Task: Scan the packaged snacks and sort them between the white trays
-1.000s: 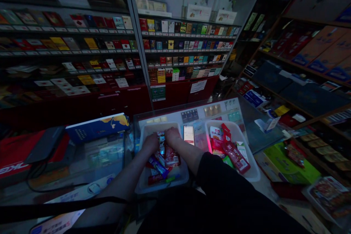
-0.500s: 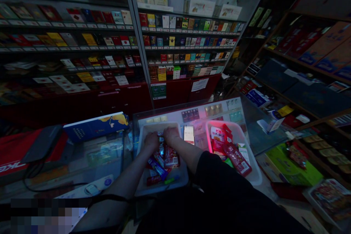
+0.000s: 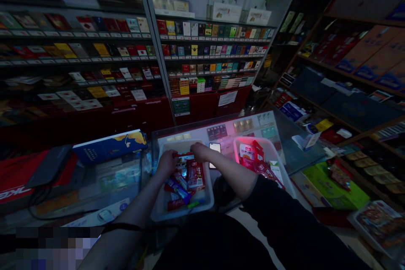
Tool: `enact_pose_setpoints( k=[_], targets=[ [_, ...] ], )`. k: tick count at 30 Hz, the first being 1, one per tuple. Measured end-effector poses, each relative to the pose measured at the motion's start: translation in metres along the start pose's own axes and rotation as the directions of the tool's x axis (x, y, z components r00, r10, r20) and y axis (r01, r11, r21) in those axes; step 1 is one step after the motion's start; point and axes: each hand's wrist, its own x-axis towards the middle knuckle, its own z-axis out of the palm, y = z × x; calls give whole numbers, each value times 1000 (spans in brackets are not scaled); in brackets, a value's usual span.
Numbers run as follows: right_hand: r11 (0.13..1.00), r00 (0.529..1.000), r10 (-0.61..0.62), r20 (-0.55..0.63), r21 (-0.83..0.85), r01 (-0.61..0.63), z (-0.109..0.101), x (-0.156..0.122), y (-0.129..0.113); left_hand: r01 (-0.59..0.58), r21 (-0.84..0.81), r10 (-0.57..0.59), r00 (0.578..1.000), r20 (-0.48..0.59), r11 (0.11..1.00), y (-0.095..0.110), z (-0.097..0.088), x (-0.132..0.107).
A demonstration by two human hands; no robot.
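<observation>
Both of my hands reach into a white tray (image 3: 202,203) on a glass counter. The tray holds several small snack packets (image 3: 193,175), red and blue. My left hand (image 3: 167,162) is closed at the tray's far left, fingers on the packets. My right hand (image 3: 198,151) is at the tray's far rim, fingers curled and pinching a thin red packet (image 3: 185,155) that stretches between the two hands. What the left fingers grip is too dark to name. A phone (image 3: 214,149) lies just right of my right hand.
A second white tray (image 3: 276,156) with red packets stands to the right. A blue box (image 3: 109,146) lies on the counter at the left. Shelves of cigarette packs (image 3: 205,50) fill the wall behind. Boxed goods (image 3: 335,185) crowd the right side.
My hands have moved apart a little at the tray's far end, and the thin red packet now shows between them. The camera shifted slightly left.
</observation>
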Motion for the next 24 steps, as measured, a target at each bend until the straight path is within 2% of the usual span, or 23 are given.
enact_pose_setpoints(
  k=[3, 6, 9, 10, 11, 13, 15, 16, 18, 20, 21, 24],
  targets=[
    [988, 999, 8, -52, 153, 0, -6, -14, 11, -21, -213, 24, 1000, 11, 977, -4, -10, -5],
    [950, 992, 47, -115, 311, -9, -6, -30, 25, -28, -502, 36, 999, 5, 865, -4, -16, -11],
    [894, 982, 104, -157, 448, -23, -1, -46, 39, -6, -614, 13, 1000, 7, 789, 2, -19, -19],
    [847, 976, 140, -165, 530, -32, 2, -51, 44, 2, -632, 11, 1000, 17, 775, 5, -19, -21],
    [762, 969, 187, -164, 647, -38, 5, -56, 48, 9, -644, 15, 999, 31, 765, 9, -19, -23],
    [497, 951, 279, -134, 868, -23, 10, -67, 55, 14, -655, 31, 998, 57, 756, 19, -18, -26],
    [243, 936, 338, -95, 970, 11, 14, -78, 63, 12, -656, 50, 996, 76, 754, 30, -17, -29],
    [178, 931, 354, -87, 984, 24, 16, -83, 68, 10, -655, 59, 995, 83, 755, 36, -16, -29],
    [111, 919, 387, -80, 993, 40, 19, -95, 77, 8, -650, 72, 993, 96, 760, 47, -14, -30],
    [86, 896, 438, -78, 995, 44, 22, -108, 89, -5, -649, 103, 988, 113, 761, 58, -12, -30],
    [118, 878, 470, -91, 992, 39, 23, -115, 95, -23, -651, 128, 985, 114, 759, 63, -10, -29],
    [335, 816, 536, -215, 942, 29, 28, -134, 115, -164, -615, 253, 966, 60, 771, 76, -3, -25]
  ],
)
